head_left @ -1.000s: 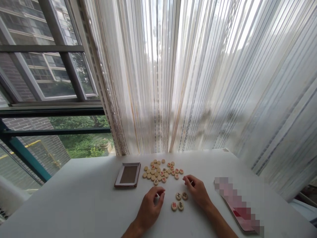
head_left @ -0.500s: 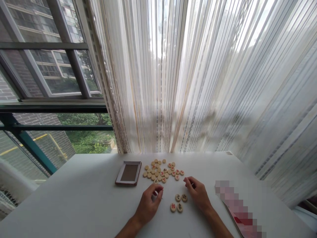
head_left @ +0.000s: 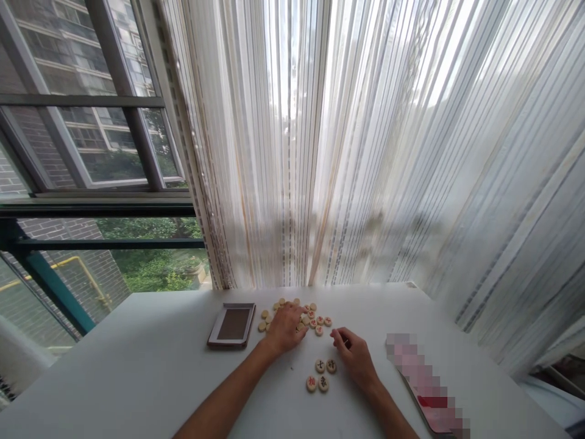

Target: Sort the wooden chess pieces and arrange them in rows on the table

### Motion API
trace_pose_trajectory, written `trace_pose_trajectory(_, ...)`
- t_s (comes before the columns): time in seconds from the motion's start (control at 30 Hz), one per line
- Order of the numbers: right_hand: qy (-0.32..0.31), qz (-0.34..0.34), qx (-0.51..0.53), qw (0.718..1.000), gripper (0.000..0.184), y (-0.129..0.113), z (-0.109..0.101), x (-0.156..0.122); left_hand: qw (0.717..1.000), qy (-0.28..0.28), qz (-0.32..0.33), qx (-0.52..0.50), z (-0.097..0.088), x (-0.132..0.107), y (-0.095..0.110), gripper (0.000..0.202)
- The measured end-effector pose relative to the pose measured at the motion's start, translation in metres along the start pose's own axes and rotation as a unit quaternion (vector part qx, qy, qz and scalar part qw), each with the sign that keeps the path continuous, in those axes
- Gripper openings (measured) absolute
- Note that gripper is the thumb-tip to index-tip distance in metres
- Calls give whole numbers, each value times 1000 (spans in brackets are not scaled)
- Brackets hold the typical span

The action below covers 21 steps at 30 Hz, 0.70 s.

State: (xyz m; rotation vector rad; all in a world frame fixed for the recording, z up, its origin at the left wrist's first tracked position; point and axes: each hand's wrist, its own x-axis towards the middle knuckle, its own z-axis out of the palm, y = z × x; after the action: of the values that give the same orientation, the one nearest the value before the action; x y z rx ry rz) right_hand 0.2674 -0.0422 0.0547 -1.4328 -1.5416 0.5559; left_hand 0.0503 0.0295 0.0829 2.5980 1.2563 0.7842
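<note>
On the white table (head_left: pixel 137 366) lies a heap of round wooden chess pieces (head_left: pixel 315 318) with red and black characters. My left hand (head_left: pixel 286 328) reaches over that heap, fingers curled down onto the pieces; what they grip is hidden. My right hand (head_left: pixel 354 358) rests on the table to the right, fingers pinched together, possibly on a small dark thing I cannot make out. Several separate pieces (head_left: pixel 320 374) lie in a small square group just left of my right hand.
A shallow brown box (head_left: pixel 231 325) with a white rim lies left of the heap. A red and white flat object (head_left: pixel 427 390), partly blurred, lies at the right. Striped sheer curtains (head_left: pixel 365 152) hang behind the table, with a window (head_left: pixel 91 152) at the left.
My left hand has moved forward from near the table's front onto the heap of pieces. My right hand has stayed about where it was.
</note>
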Motion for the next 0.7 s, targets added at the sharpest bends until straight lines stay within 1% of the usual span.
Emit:
trace_pose_trajectory(0.13,6,-4,4,1000,53,-1,0,0,1000,-5,0,16,12,11,-1,18)
trace_pose_trajectory(0.23,8,-7,6,1000,53,-1,1,0,1000,-2,2,23,15,14,0,15)
trace_pose_trajectory(0.3,9,-8,7,1000,54,-1,1,0,1000,-2,8,20,13,15,1,16)
trace_pose_trajectory(0.4,13,-12,6,1000,54,-1,1,1,1000,6,15,5,5,14,6,19)
trace_pose_trajectory(0.5,20,-20,5,1000,51,-3,0,0,999,31,6,-22,-5,1,15,26)
trace_pose_trajectory(0.53,21,-24,5,999,49,-5,0,0,998,41,-2,-42,-8,-7,17,28)
trace_pose_trajectory(0.57,22,-28,6,999,47,-7,0,-1,991,62,-24,-117,-9,-16,20,27)
trace_pose_trajectory(0.6,20,-35,6,999,44,-9,1,-2,978,67,-49,-192,-10,-26,22,29)
trace_pose_trajectory(0.63,17,-47,6,999,41,-13,2,-4,961,64,-73,-259,-10,-36,23,32)
trace_pose_trajectory(0.7,7,-87,2,996,34,-20,5,-9,916,42,-130,-377,-8,-58,25,38)
